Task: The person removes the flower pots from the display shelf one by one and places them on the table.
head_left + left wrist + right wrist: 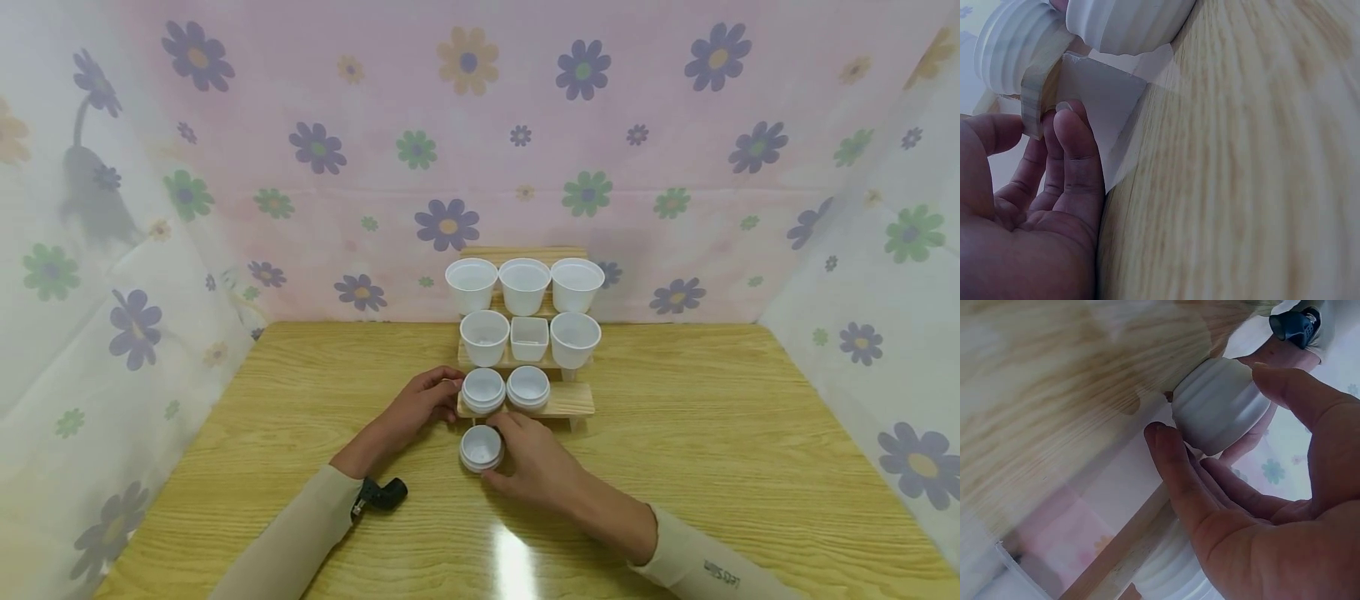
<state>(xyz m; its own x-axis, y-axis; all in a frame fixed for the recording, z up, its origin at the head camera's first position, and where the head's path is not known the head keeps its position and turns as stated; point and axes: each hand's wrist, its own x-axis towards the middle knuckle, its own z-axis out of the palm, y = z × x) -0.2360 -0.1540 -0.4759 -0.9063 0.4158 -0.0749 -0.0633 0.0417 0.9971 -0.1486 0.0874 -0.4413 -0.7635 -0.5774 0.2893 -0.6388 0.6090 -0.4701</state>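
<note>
My right hand [540,462] grips a small white ribbed pot [481,447] in front of a tiered wooden stand [572,400]. In the right wrist view, thumb and fingers sit on opposite sides of this pot [1219,406], close over the tabletop. At the stand's lowest step, my left hand [420,404] pinches the left end of the board [1035,94], thumb on one side and fingers on the other. Two similar white pots stand on that step, a left one [483,392] beside my left fingertips and a right one [528,389].
Larger white pots line the top step, including a left one [472,285]. A square white pot [529,339] stands between two round ones on the middle step. The wood-grain table [712,433] meets a flowered cloth backdrop [360,167] behind the stand.
</note>
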